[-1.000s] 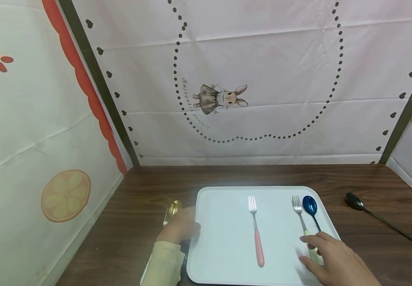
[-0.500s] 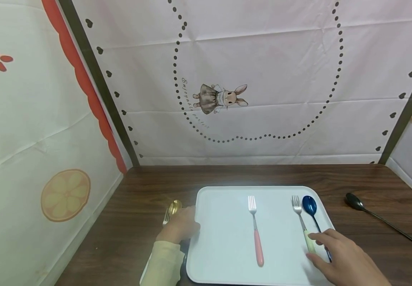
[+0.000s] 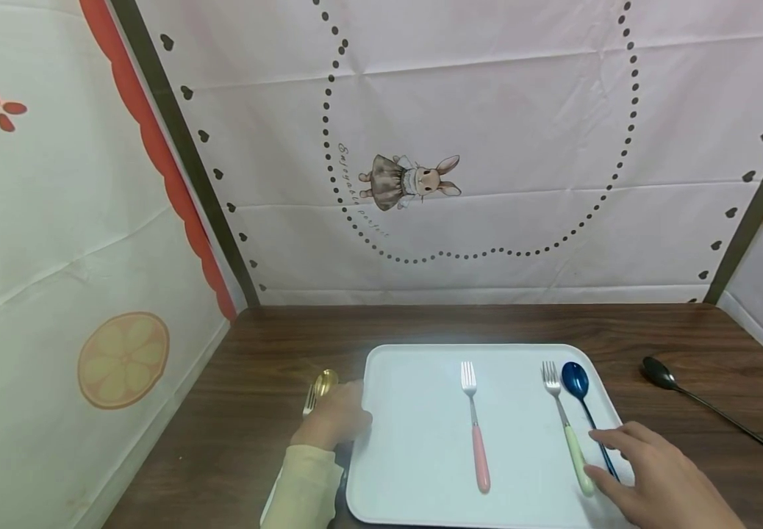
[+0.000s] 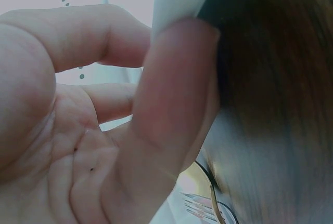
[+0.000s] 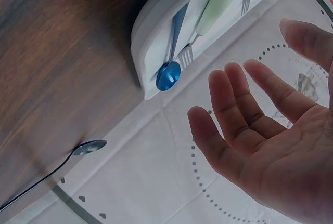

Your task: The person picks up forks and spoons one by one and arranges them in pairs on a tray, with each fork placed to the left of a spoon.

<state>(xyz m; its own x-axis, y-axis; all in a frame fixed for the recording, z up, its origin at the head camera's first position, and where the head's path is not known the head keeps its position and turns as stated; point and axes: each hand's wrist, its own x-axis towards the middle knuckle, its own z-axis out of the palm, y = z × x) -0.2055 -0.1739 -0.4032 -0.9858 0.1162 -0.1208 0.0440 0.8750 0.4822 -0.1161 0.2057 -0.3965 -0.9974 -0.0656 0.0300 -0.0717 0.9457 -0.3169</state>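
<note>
A white tray lies on the table, its left rim held between the fingers and thumb of my left hand. On it are a pink-handled fork in the middle, a green-handled fork to the right and a blue spoon along the right side. My right hand hovers by the tray's right edge beside the blue spoon's handle, holding nothing. Its fingers look loosely spread in the right wrist view, where the green handle also shows.
Left of the tray lie a gold spoon and a fork, both partly covered by the left hand and sleeve. A long black spoon rests on the wooden table to the right. Cloth-covered walls stand behind and at the sides.
My right hand has moved right, away from the green-handled fork, whose whole handle now shows. The left hand stays at the tray's left rim.
</note>
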